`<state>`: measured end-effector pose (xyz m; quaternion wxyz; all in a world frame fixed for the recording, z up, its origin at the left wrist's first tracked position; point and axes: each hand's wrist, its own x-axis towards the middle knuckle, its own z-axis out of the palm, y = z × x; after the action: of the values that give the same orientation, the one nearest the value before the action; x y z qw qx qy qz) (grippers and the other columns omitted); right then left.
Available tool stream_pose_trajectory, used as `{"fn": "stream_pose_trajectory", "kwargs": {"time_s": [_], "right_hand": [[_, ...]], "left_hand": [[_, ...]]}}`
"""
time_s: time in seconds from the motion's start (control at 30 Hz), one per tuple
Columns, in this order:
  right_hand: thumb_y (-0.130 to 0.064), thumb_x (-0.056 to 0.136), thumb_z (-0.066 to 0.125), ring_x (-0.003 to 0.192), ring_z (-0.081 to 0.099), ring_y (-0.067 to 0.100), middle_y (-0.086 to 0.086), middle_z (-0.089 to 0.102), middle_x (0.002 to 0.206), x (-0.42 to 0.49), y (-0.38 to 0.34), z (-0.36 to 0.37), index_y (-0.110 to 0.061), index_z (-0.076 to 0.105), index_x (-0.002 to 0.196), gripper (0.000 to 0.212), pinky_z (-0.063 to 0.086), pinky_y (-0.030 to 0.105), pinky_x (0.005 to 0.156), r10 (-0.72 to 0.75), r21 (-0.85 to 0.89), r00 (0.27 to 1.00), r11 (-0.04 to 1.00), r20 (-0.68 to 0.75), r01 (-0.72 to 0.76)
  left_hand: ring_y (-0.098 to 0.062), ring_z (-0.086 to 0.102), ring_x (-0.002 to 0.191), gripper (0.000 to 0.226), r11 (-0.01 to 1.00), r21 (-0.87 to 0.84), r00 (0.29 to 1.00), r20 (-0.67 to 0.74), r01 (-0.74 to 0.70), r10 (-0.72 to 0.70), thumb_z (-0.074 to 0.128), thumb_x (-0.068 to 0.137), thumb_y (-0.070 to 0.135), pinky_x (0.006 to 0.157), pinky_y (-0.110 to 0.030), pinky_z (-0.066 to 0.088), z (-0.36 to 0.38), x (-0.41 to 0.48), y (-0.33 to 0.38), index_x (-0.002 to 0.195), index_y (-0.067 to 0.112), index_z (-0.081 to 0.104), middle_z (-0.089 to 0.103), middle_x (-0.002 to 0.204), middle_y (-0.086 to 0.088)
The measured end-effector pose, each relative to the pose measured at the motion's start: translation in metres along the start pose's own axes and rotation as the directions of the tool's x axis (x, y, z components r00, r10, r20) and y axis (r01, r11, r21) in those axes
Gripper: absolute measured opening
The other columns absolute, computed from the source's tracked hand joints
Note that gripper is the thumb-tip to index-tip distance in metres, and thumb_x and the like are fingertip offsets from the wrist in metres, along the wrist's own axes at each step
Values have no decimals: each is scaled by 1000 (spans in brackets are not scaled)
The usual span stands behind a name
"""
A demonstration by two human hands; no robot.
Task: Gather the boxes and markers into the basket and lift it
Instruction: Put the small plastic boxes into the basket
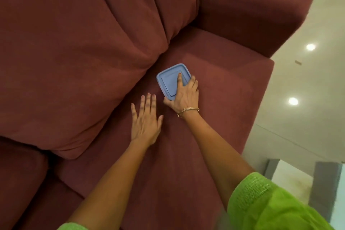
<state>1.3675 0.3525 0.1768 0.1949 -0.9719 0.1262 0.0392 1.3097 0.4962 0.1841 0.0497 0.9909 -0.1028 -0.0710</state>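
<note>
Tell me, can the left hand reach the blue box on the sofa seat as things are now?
Probably yes. The left hand lies flat and open on the sofa seat just beside the blue box, with only bare cushion between them. The right hand already grips the box's near side.

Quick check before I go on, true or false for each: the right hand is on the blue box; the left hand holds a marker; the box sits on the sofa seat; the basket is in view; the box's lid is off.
1. The right hand is on the blue box: true, fingers wrap its edge and one lies on the lid.
2. The left hand holds a marker: false, it is open, flat and empty.
3. The box sits on the sofa seat: true, near the back cushion.
4. The basket is in view: false, none shows.
5. The lid is off: false, it is on.
</note>
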Motion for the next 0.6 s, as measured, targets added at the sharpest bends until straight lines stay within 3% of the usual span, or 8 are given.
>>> {"fn": "stream_pose_trajectory", "kwargs": {"time_s": [0.13,0.33,0.5,0.6], "right_hand": [[-58,60,65,131,19,47,30,14,145,-73,37,-31,-21,18,144,104,29,52,107,83,57,997,995,7,-83],[-55,60,70,134,17,47,33,15,146,-222,105,-95,-20,21,144,104,23,53,109,212,108,976,973,-54,-205],[-62,60,66,137,14,44,29,15,148,-362,177,-134,-21,15,145,107,23,53,112,356,104,924,933,-136,-344],[-69,58,58,134,23,42,26,23,146,-444,224,-145,-23,12,143,107,30,52,110,463,106,863,886,-201,-451]], "left_hand": [[-21,-3,146,70,999,-17,998,43,-52,52,35,93,40,116,-52,-2,-13,-43,30,147,13,-2,2,159,-6],[-21,-6,146,67,961,-86,959,89,-262,269,29,95,40,116,-50,-6,-40,-148,114,147,13,-3,-1,158,-6],[-22,-7,146,66,868,-104,855,153,-486,496,29,96,35,117,-52,-6,-35,-248,199,146,11,-7,-3,158,-7],[-21,-9,146,69,795,-127,777,169,-593,606,30,96,35,114,-49,-13,-29,-308,247,145,12,-11,-8,158,-6]]}}
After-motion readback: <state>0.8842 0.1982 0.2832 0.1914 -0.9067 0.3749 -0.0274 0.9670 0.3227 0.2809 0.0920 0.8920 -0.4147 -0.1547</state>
